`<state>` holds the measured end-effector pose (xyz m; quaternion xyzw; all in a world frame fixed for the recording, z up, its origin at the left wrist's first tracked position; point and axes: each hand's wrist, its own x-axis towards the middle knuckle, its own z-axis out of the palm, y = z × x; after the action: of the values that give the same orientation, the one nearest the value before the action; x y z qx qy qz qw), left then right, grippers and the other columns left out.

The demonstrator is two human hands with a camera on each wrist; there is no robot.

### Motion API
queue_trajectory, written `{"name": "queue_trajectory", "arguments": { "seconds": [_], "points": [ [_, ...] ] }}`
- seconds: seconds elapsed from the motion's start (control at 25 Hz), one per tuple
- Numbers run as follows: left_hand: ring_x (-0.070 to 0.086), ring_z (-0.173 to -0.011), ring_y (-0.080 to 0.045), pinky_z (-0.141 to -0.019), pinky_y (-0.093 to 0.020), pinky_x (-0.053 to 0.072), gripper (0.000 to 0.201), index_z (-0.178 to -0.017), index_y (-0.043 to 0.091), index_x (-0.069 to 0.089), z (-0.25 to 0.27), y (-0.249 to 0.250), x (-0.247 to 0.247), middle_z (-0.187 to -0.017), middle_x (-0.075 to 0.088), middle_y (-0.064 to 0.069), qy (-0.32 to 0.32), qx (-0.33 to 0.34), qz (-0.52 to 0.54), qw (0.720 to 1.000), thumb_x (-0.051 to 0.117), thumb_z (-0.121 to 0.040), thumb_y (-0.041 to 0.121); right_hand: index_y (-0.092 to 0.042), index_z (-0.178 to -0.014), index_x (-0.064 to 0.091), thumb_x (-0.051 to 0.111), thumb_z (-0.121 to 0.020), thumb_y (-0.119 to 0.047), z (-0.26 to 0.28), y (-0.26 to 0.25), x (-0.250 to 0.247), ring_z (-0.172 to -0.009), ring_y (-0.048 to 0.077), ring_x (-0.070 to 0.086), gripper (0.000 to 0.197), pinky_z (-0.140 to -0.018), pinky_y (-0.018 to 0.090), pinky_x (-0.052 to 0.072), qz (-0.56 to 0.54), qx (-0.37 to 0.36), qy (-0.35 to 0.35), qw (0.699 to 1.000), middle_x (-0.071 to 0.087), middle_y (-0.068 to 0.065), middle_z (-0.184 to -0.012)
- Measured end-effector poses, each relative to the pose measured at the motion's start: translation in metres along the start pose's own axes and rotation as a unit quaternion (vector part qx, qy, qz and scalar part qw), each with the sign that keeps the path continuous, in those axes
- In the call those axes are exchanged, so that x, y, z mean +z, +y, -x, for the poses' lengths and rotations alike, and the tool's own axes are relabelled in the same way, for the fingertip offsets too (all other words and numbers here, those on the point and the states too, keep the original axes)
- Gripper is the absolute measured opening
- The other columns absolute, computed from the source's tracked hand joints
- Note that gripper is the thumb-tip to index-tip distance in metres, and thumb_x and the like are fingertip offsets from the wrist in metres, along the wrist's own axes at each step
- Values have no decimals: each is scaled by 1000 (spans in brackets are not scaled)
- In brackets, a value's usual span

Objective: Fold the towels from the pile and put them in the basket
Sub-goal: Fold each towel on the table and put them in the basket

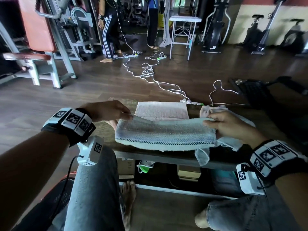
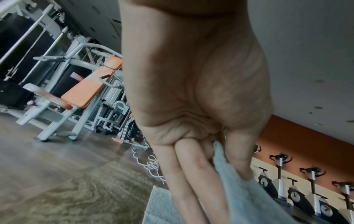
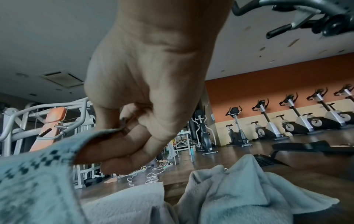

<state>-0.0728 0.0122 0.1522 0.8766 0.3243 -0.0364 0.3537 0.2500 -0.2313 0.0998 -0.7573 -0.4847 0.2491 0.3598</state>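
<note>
A pale blue towel with a dark checked border lies folded lengthwise on the low table in front of me. My left hand pinches its far left corner; in the left wrist view the cloth sits between thumb and fingers. My right hand pinches the far right corner, with the hem caught under the thumb. A folded pinkish towel lies flat behind it. Crumpled white towels lie under and beside my right hand. No basket shows.
White cables and a power strip run across the wooden floor beyond the table. A black keyboard sits at the right. Gym machines and two standing people are at the back. My knees are under the table's front edge.
</note>
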Motion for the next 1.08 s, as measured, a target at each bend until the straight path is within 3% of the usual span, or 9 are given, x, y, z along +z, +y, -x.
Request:
{"name": "queue_trajectory", "arguments": {
  "seconds": [0.08, 0.32, 0.4, 0.52, 0.64, 0.76, 0.88, 1.0, 1.08],
  "points": [
    [72, -83, -28, -86, -36, 55, 24, -98, 10, 73, -11, -9, 6, -92, 74, -11, 26, -4, 4, 1000, 64, -92, 32, -9, -88, 73, 67, -93, -22, -13, 9, 3, -85, 28, 71, 15, -86, 51, 54, 22, 2, 12, 1000, 74, 16, -90],
    [59, -65, -20, -63, -34, 54, 12, -86, 9, 74, -93, -39, 13, -78, 71, -14, 219, 2, 50, 974, 69, -87, 19, -15, -90, 66, 62, -95, -30, -89, 28, 15, -78, 33, 71, 16, -77, 54, 58, 73, 22, 107, 991, 72, 13, -83],
    [57, -61, -18, -56, -25, 46, 12, -85, 9, 75, -127, -45, 9, -78, 72, -15, 260, -8, 53, 964, 69, -85, 20, -17, -84, 65, 63, -93, -29, -127, 30, 15, -73, 35, 70, 16, -72, 54, 58, 83, 28, 126, 988, 70, 13, -75],
    [58, -66, -17, -53, -19, 39, 13, -87, 13, 73, -184, -54, 1, -79, 71, -8, 303, -38, 61, 950, 70, -84, 25, -10, -81, 70, 66, -90, -22, -189, 38, 15, -73, 33, 68, 15, -70, 36, 54, 140, 36, 144, 979, 69, 13, -73],
    [63, -70, -18, -59, -19, 39, 14, -80, 21, 69, -236, -75, -2, -76, 68, -1, 302, -97, 50, 947, 72, -79, 35, -6, -74, 70, 71, -86, -18, -242, 49, 19, -71, 28, 62, 17, -64, 27, 38, 195, 48, 150, 968, 65, 10, -69],
    [65, -78, -22, -67, -21, 42, 19, -71, 25, 64, -281, -103, 7, -80, 69, -1, 288, -131, 18, 948, 73, -77, 40, -3, -77, 70, 72, -84, -13, -283, 67, 38, -70, 23, 56, 12, -66, 25, 34, 219, 54, 158, 961, 62, 10, -70],
    [64, -84, -22, -72, -24, 45, 17, -76, 24, 66, -309, -119, 22, -87, 69, -3, 277, -122, 3, 953, 73, -81, 38, -7, -74, 70, 69, -82, -11, -306, 90, 56, -74, 21, 57, 10, -68, 26, 37, 242, 53, 160, 955, 62, 8, -75],
    [64, -86, -23, -72, -26, 46, 14, -84, 19, 70, -318, -128, 33, -92, 71, -7, 279, -97, -25, 955, 73, -82, 32, -18, -63, 61, 71, -82, -12, -315, 112, 66, -79, 29, 65, 22, -71, 33, 51, 248, 74, 94, 961, 66, 7, -75],
    [65, -83, -22, -71, -25, 47, 17, -83, 16, 72, -318, -131, 36, -89, 72, -7, 278, -83, -44, 956, 76, -80, 32, -22, -66, 59, 73, -84, -13, -313, 117, 69, -81, 27, 64, 24, -73, 33, 52, 261, 89, 64, 959, 68, 6, -79]
  ]
}}
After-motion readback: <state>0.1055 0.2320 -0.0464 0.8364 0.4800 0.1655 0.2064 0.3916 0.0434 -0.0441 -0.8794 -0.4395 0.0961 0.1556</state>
